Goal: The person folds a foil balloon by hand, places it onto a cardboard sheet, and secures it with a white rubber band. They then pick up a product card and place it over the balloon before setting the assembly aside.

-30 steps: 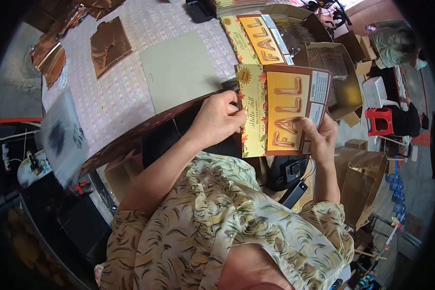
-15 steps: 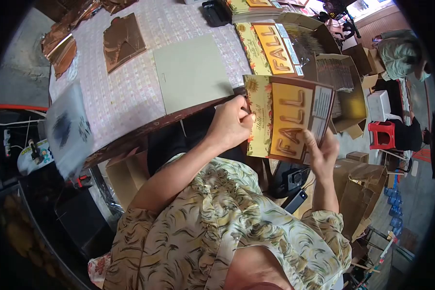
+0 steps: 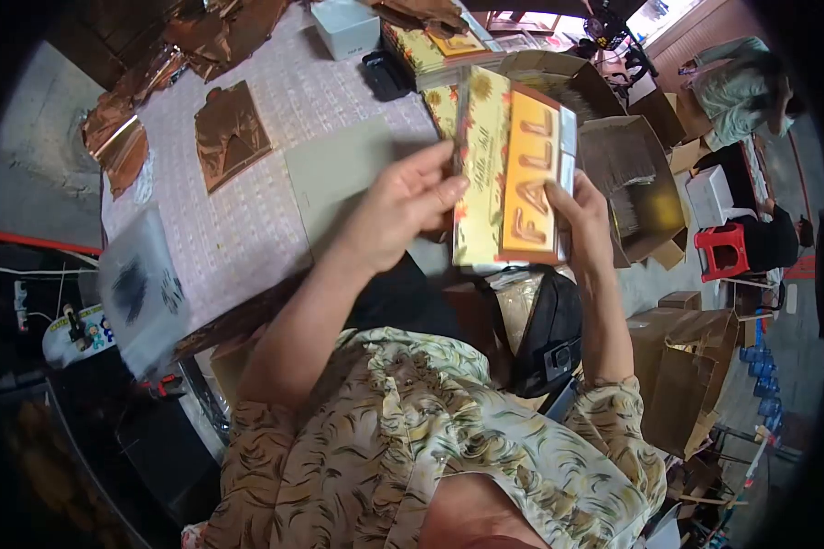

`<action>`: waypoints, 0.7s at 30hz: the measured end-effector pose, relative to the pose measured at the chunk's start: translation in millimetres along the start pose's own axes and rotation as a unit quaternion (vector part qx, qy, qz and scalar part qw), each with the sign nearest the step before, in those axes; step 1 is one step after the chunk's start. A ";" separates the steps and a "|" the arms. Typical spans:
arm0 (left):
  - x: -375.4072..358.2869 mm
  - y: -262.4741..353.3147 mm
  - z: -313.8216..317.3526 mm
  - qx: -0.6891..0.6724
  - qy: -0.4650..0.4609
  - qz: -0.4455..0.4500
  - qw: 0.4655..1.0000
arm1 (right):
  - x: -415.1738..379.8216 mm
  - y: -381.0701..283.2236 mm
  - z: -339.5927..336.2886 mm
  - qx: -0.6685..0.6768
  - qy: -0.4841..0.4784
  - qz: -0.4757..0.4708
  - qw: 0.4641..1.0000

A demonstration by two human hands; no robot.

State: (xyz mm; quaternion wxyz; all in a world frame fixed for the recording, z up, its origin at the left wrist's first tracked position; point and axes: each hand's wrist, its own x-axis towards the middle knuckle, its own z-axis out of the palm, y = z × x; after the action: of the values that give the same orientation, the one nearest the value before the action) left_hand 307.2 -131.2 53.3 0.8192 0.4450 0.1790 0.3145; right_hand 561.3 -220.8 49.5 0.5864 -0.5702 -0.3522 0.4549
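Observation:
A flat packet [image 3: 531, 174] with a yellow strip and the word FALL in balloon-style letters is held up over the table's near right edge. My right hand [image 3: 584, 220] grips its right side, thumb on the front and fingers behind. At the opposite edge, my left hand [image 3: 407, 197] has its thumb and fingertips closed on the yellow strip's border. Just left of that hand a grey-green board [image 3: 334, 169] lies on the table, partly covered by my wrist. More FALL packets [image 3: 439, 102] peek out behind the held one.
Copper-coloured foil pieces [image 3: 233, 133] lie on the patterned tablecloth [image 3: 174, 215]. A black tray [image 3: 386, 75] and a white box [image 3: 346, 32] stand at the back. Open cartons [image 3: 627, 165] sit to the right, near a red stool [image 3: 721, 252]. A plastic bag [image 3: 142, 279] hangs at the left corner.
Both hands have lifted the packet up and slightly left, and it stands more upright. The right hand has moved higher. The head view has shifted a little.

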 end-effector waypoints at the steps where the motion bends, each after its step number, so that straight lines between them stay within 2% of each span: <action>1: 7.5 11.3 -2.3 0.025 0.020 0.002 0.999 | 13.0 -6.1 4.6 -0.016 0.012 0.019 1.000; 2: 14.2 22.6 -3.2 0.049 0.040 0.003 0.998 | 27.2 -13.6 9.0 -0.031 0.024 0.037 0.999; 4: 24.9 31.8 -10.9 0.050 0.035 0.012 0.998 | 69.0 2.0 -9.0 0.054 -0.062 0.038 0.996; 10: 30.0 40.8 -17.8 -0.072 -0.019 0.008 0.997 | 95.3 2.1 0.3 0.127 -0.141 0.045 0.981; 21: 27.7 33.8 -21.4 -0.110 -0.044 0.029 0.993 | 86.5 6.2 13.1 0.216 -0.147 0.054 0.964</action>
State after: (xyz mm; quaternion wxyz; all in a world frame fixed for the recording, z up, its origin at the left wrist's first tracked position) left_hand 303.3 -85.6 69.8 0.8608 0.3707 0.0938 0.3360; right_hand 577.5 -135.7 35.5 0.6122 -0.3752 -0.2964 0.6297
